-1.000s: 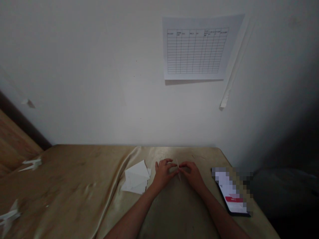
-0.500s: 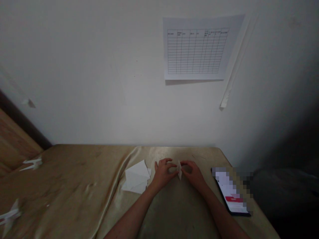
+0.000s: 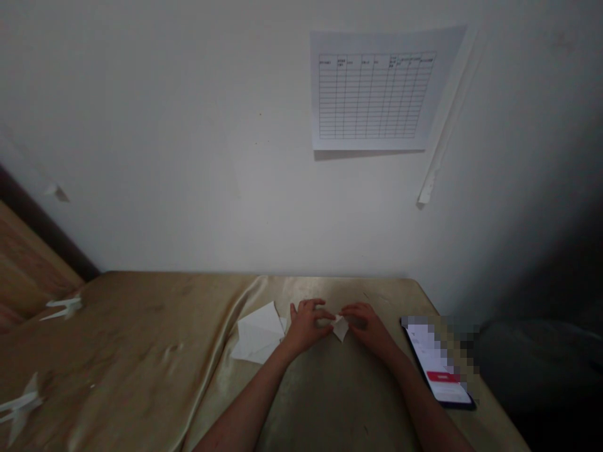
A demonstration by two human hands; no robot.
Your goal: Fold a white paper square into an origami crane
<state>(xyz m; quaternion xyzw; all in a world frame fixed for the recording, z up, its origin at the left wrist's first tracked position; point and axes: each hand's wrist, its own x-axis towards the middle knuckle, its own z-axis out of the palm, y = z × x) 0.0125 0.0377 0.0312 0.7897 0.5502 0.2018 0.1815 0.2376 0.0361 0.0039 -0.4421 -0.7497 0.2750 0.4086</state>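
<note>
Paper (image 3: 341, 329) in a small diamond shape sits between the hands over the surface (image 3: 325, 402); fingers of the left hand (image 3: 306, 325) and right hand (image 3: 370, 326) pinch its opposite sides, beside white sheets (image 3: 260, 329).

Viewed remotely through my head camera: one left hand (image 3: 306, 326) and one right hand (image 3: 370, 325), both bare, with slim fingers (image 3: 313, 303); nails too small and dim for me to make out. I also list one left forearm (image 3: 252, 395) and one right forearm (image 3: 412, 386), bare over the length I see, plain and smooth-outlined, each tapering to a narrower wrist.
</note>
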